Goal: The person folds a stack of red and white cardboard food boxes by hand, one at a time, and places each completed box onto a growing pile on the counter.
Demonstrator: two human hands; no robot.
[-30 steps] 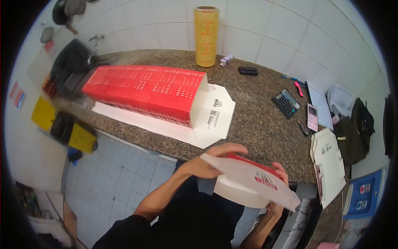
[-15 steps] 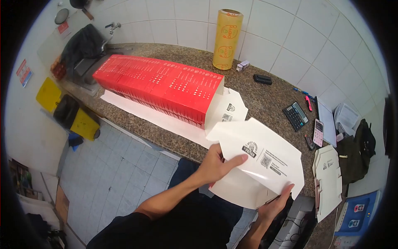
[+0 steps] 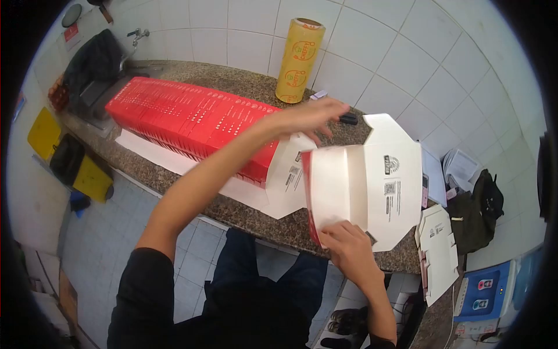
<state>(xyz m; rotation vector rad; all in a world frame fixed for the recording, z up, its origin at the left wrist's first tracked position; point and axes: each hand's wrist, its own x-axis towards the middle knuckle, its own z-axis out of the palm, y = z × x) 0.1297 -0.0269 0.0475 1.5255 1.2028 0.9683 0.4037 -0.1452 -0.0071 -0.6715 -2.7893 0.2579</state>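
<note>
A partly folded cardboard carton (image 3: 392, 180), white inside with a printed flap and a red outer edge, stands at the front of the counter. My right hand (image 3: 351, 250) grips its near edge, with fingers curled over the side wall. My left hand (image 3: 311, 119) is off the carton, reaching past its far left corner with fingers apart and holding nothing. Beneath my left forearm runs a long row of nested red cartons (image 3: 192, 113). The white printed flap (image 3: 285, 183) of the end carton sticks out toward the carton in my right hand.
A yellow roll of film (image 3: 299, 61) stands by the tiled wall, near a small black object (image 3: 349, 118). Flattened white cartons (image 3: 439, 250) lie at the right edge beside a dark bag (image 3: 474, 206). A sink (image 3: 96, 110) is at the far left.
The carton has turned upright and moved away from my body onto the counter, its flap now to the right. My left hand has let go and moved up and away; my right hand still holds it.
</note>
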